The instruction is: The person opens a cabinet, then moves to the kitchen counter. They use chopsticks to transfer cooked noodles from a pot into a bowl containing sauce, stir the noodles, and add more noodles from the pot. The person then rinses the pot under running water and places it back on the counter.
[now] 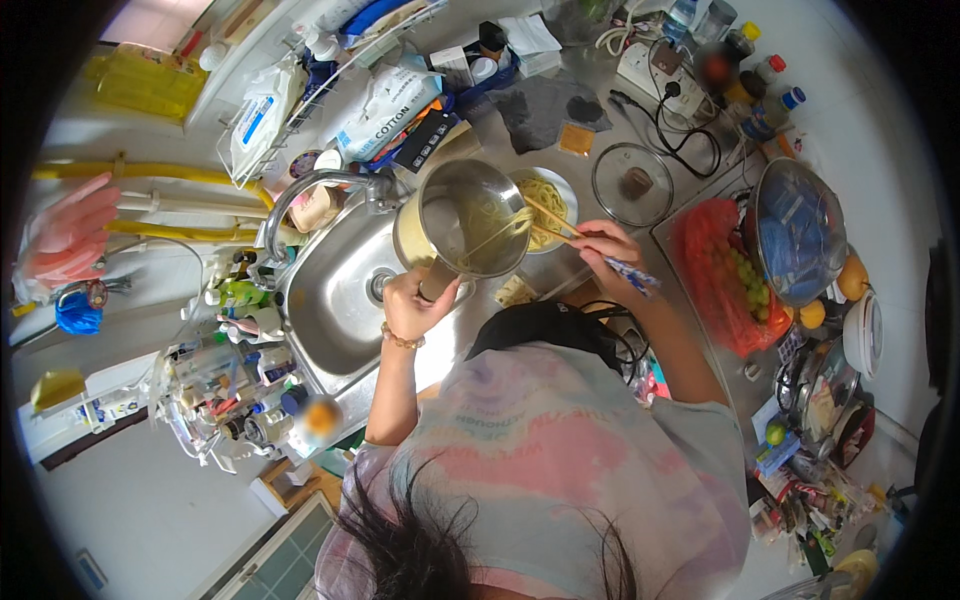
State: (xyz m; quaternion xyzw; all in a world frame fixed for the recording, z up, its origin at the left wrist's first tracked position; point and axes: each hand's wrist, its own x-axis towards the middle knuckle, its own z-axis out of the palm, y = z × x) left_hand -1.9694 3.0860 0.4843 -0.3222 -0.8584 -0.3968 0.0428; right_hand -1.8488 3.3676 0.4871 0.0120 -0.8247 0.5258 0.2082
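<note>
My left hand (414,301) grips the handle of a steel pot (450,202) with a pale yellow outside, tilted toward a white bowl (574,201). In my right hand (611,259) is a pair of wooden chopsticks (553,217) with blue-and-white patterned ends. Their tips meet a strand of noodles (491,241) hanging over the pot's rim. More noodles (544,196) lie in the bowl, which the pot partly covers. A little liquid and some noodles appear inside the pot.
A steel sink (337,300) with a curved faucet (307,180) lies to the left. Behind the bowl are a glass lid (632,184) and a grey cloth (547,109). A power strip (660,79) with cords sits at back right. Grapes (746,277) fill a red bag (701,262) on the right.
</note>
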